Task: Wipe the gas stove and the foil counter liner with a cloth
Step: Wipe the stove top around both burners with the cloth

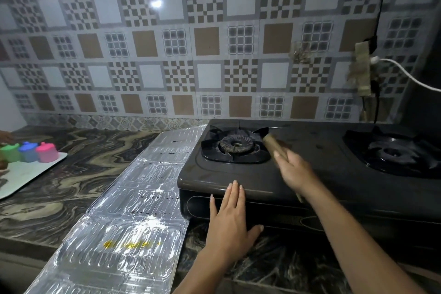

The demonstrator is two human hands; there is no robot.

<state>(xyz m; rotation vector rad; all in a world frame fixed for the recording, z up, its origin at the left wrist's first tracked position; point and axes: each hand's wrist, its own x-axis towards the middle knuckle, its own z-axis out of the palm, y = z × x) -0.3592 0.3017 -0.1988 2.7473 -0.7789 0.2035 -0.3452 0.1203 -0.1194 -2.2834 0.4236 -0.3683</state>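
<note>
gas stove: dark two-burner unit on a marbled counter, set against a patterned tile wall; left burner and right burner both visible
foil counter liner: silver embossed sheet lying on the counter, its right edge tucked under the stove's left side
left hand: open, fingers straight, palm flat against the stove's front left corner
right hand: closed around a brownish cloth, blurred, on the stove top just right of the left burner
tray: far left, holding green, blue and pink lidded cups
</note>
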